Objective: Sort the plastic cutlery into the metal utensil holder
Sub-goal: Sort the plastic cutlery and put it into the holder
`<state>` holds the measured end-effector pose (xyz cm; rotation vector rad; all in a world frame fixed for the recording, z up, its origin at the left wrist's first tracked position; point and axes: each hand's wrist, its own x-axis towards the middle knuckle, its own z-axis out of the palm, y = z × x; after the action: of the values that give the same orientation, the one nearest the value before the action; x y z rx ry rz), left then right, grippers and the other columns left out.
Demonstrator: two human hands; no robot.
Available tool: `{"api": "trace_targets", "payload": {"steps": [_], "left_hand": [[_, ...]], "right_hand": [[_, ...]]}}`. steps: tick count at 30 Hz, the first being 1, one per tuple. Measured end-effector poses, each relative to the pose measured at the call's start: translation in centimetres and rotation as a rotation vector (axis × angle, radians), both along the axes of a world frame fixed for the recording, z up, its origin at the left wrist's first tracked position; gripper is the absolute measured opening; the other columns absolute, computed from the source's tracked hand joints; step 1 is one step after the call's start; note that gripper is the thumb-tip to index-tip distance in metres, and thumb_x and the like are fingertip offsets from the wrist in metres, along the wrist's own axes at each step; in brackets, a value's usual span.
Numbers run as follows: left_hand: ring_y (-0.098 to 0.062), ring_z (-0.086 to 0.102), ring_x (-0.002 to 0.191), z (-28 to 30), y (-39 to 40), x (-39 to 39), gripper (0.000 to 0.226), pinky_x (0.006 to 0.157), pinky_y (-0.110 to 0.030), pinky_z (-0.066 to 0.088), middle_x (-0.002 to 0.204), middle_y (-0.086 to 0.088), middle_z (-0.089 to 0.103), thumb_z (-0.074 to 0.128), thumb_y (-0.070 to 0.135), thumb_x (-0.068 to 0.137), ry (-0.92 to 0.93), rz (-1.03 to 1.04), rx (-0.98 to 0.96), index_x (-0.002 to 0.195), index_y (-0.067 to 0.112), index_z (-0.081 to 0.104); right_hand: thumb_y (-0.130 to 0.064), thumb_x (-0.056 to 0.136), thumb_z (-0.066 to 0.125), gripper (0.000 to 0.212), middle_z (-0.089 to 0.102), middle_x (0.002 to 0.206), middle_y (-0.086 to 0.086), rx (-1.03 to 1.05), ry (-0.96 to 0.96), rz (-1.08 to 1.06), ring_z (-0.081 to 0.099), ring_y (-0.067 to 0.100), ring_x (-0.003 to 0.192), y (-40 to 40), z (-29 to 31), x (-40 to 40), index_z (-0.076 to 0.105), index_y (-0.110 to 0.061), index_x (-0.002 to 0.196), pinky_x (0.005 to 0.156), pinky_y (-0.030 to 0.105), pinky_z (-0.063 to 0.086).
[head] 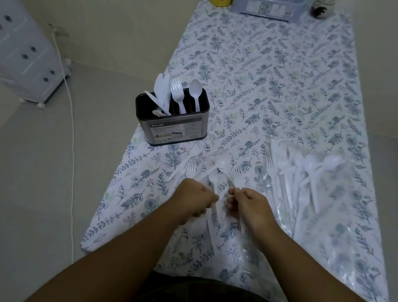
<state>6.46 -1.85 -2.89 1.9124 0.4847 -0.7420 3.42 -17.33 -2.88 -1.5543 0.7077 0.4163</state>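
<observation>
Both grips, left hand (193, 195) and right hand (249, 203), pinched shut on clear cutlery bag (212, 218). Metal holder (171, 124) at 11 o'clock, part-filled.

A utensil holder (171, 122) stands at the left edge of the surface (265, 83), with knives, forks and a spoon upright in it. Loose forks (189, 161) lie just before it. A bag of cutlery (300, 179) lies to the right. Both hands meet between them, near the front edge. Containers stand at the far end.
</observation>
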Motion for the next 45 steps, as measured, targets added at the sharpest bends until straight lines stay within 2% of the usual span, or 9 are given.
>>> {"api": "trace_targets", "payload": {"steps": [6, 13, 19, 27, 32, 35, 39, 42, 45], "left_hand": [[-0.010, 0.051, 0.045, 1.2, 0.8, -2.3, 0.021, 0.044, -0.020, 0.040, 0.056, 0.001, 0.064, 0.072, 0.028, 0.088, 0.008, -0.150, -0.148, 0.082, 0.008, 0.074], [-0.010, 0.057, 0.069, -1.2, 3.3, -3.1, 0.014, 0.056, -0.022, 0.042, 0.079, 0.002, 0.060, 0.068, 0.028, 0.088, -0.415, -0.135, 0.428, 0.088, 0.016, 0.061], [-0.016, 0.056, 0.080, -2.3, 3.7, -2.5, 0.015, 0.064, -0.025, 0.040, 0.091, -0.004, 0.061, 0.064, 0.024, 0.092, -0.374, -0.185, 0.549, 0.094, 0.010, 0.061], [0.004, 0.054, 0.067, -0.4, 1.8, -4.2, 0.008, 0.054, -0.007, 0.036, 0.075, 0.013, 0.059, 0.065, 0.024, 0.094, -0.412, -0.109, 0.247, 0.092, 0.016, 0.066], [-0.004, 0.064, 0.070, 0.2, -0.1, -5.7, 0.009, 0.062, -0.020, 0.048, 0.076, 0.007, 0.068, 0.066, 0.027, 0.092, -0.401, -0.096, 0.088, 0.089, 0.020, 0.070], [-0.006, 0.067, 0.072, 0.0, 0.0, -5.9, 0.013, 0.068, -0.027, 0.055, 0.078, 0.006, 0.073, 0.065, 0.025, 0.092, -0.444, -0.105, 0.067, 0.098, 0.021, 0.077], [-0.013, 0.060, 0.058, 0.1, 0.2, -5.7, 0.018, 0.057, -0.027, 0.048, 0.064, 0.001, 0.066, 0.062, 0.025, 0.095, -0.518, -0.195, 0.125, 0.094, 0.016, 0.078], [-0.010, 0.047, 0.049, 0.2, 0.1, -5.6, 0.024, 0.051, -0.025, 0.034, 0.055, 0.005, 0.054, 0.058, 0.026, 0.098, -0.590, -0.332, 0.230, 0.087, 0.014, 0.076], [-0.002, 0.054, 0.052, 0.5, 0.2, -5.1, 0.023, 0.050, -0.014, 0.037, 0.060, 0.007, 0.059, 0.061, 0.028, 0.095, -0.525, -0.194, 0.223, 0.077, 0.015, 0.068]], "right_hand": [[-0.028, 0.097, 0.065, 0.039, 0.072, 0.096, 0.031, 0.198, 0.145, 0.096, 0.073, 0.041, 0.082, 0.9, -0.4, -0.8, 0.061, 0.010, 0.104, 0.076, 0.052, 0.062], [-0.018, 0.100, 0.054, 0.027, 0.058, 0.067, 0.010, 0.179, 0.234, 0.001, 0.044, 0.017, 0.045, 0.9, -0.3, -0.6, 0.060, 0.003, 0.117, 0.040, 0.026, 0.040], [-0.019, 0.097, 0.060, 0.009, 0.050, 0.062, 0.005, 0.200, 0.213, 0.067, 0.044, 0.016, 0.048, 1.2, 0.2, -1.0, 0.058, -0.011, 0.093, 0.047, 0.028, 0.038], [-0.019, 0.100, 0.057, 0.022, 0.063, 0.083, 0.012, 0.353, 0.178, 0.018, 0.062, 0.027, 0.078, 1.6, 0.3, -1.1, 0.060, -0.003, 0.115, 0.077, 0.045, 0.057], [-0.027, 0.106, 0.046, 0.033, 0.075, 0.112, 0.020, 0.414, 0.148, 0.032, 0.075, 0.030, 0.100, 1.7, 0.4, -1.2, 0.060, -0.002, 0.122, 0.085, 0.049, 0.060], [-0.022, 0.108, 0.044, 0.026, 0.075, 0.111, 0.022, 0.438, 0.124, 0.032, 0.076, 0.030, 0.098, 1.8, 0.7, -1.1, 0.061, -0.004, 0.118, 0.080, 0.044, 0.058], [-0.015, 0.104, 0.050, 0.030, 0.060, 0.078, 0.013, 0.287, 0.079, 0.123, 0.060, 0.024, 0.064, 2.0, 0.3, -1.3, 0.047, -0.011, 0.075, 0.061, 0.038, 0.047], [-0.013, 0.103, 0.052, 0.033, 0.054, 0.067, 0.008, 0.224, 0.061, 0.147, 0.052, 0.018, 0.054, 2.0, 0.1, -1.6, 0.041, -0.015, 0.072, 0.056, 0.034, 0.040], [-0.011, 0.105, 0.050, 0.031, 0.064, 0.062, -0.003, 0.225, 0.025, 0.155, 0.064, 0.014, 0.062, 1.9, 0.6, -1.8, 0.048, -0.019, 0.075, 0.058, 0.031, 0.048]]}}
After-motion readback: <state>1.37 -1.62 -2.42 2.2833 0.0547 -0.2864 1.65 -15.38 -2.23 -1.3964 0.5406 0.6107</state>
